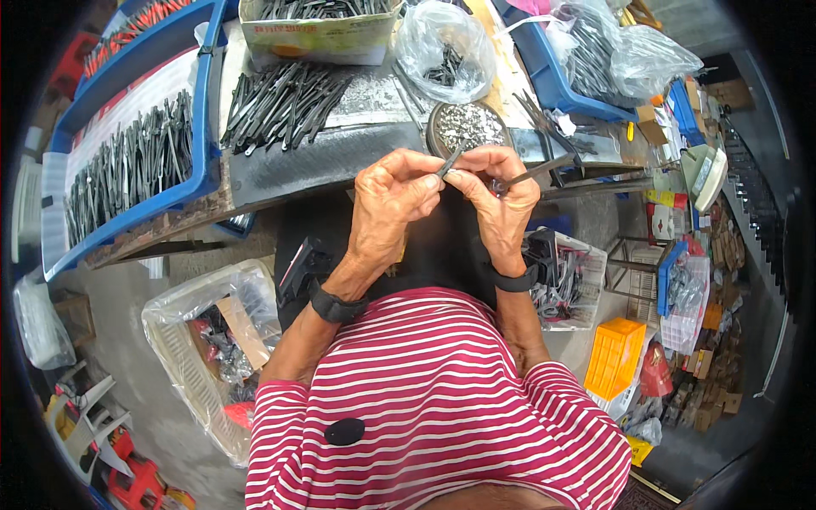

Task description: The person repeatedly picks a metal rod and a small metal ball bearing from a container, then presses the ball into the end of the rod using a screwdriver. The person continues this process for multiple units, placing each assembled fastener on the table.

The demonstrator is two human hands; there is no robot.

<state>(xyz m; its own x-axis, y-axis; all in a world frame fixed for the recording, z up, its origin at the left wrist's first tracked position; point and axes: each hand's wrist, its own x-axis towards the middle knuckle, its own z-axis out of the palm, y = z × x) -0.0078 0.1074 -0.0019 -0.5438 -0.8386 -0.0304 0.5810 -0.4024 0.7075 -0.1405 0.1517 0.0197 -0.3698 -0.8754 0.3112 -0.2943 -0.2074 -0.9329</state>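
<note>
Left hand and right hand both have fingers pinched on a slim dark strip, right at the bench's front edge; another dark bar pokes out past the right's fingers.

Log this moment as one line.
left hand: pinching slim dark piece; right hand: gripping same piece; round dish: beyond hands; dark strips: heaped left of dish

Workbench, dark strips (loosely fanned), blue tray, carton, plastic bag, round dish

Wkshp | bench w/ piled dk parts | blue bins | crates on flr
</note>
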